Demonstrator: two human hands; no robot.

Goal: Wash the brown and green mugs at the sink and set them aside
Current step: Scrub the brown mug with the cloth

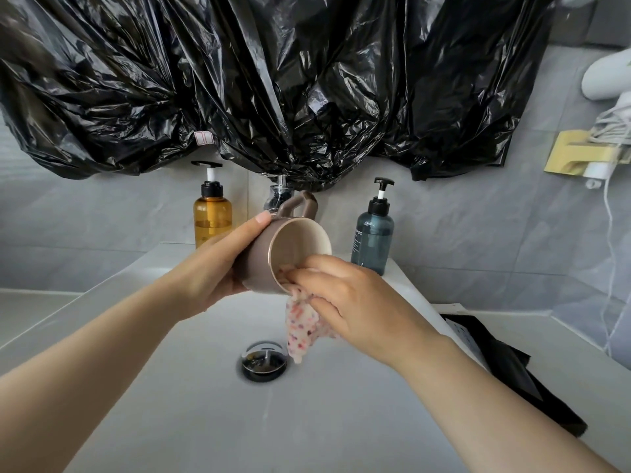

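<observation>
Over the white sink (pixel 191 397), my left hand (pixel 211 268) grips the brown mug (pixel 273 249) round its body. The mug lies on its side, its cream inside facing right and its handle pointing up. My right hand (pixel 351 302) pinches a speckled pink cloth (pixel 302 322) against the mug's lower rim, with fingers partly inside the opening. The rest of the cloth hangs down over the basin. The green mug is not in view.
A chrome drain (pixel 263 360) sits in the basin below the cloth. An amber pump bottle (pixel 212 213) and a blue pump bottle (pixel 373 233) stand on the back ledge, with the tap (pixel 279 196) between them. Black plastic sheeting (pixel 273 83) hangs above. Dark bags (pixel 505 367) lie on the right counter.
</observation>
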